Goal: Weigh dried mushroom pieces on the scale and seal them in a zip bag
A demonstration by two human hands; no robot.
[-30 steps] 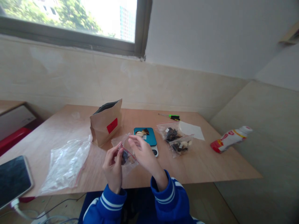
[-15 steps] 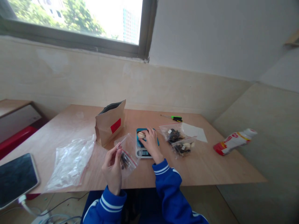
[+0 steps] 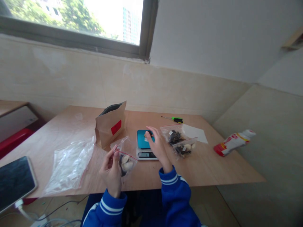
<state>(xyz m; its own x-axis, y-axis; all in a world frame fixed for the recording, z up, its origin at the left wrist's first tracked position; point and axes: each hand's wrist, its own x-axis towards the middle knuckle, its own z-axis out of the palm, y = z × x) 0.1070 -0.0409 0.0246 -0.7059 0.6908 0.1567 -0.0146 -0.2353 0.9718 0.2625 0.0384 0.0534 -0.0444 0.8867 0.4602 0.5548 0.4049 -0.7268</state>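
Observation:
My left hand (image 3: 110, 172) grips the top edge of a clear zip bag (image 3: 125, 160) holding pale and dark pieces, close to the table's front edge. My right hand (image 3: 157, 144) is raised over a teal digital kitchen scale (image 3: 144, 142), its fingertips at a small brown piece (image 3: 148, 135) on the platform. Whether those fingers hold the piece is hidden. Two more zip bags (image 3: 174, 137) (image 3: 184, 147) of dark and pale pieces lie just right of my right hand.
A kraft paper bag with a red label (image 3: 110, 124) stands left of the scale. A flattened plastic bag (image 3: 69, 165) lies further left, and a tablet (image 3: 15, 179) sits at the near left corner. A screwdriver (image 3: 174, 119), white paper (image 3: 194, 133) and a red-and-white bottle (image 3: 233, 142) lie to the right.
The pale pieces on the scale are gone, and pale pieces now show in the bag in my left hand. My right hand has lifted slightly from the scale's platform.

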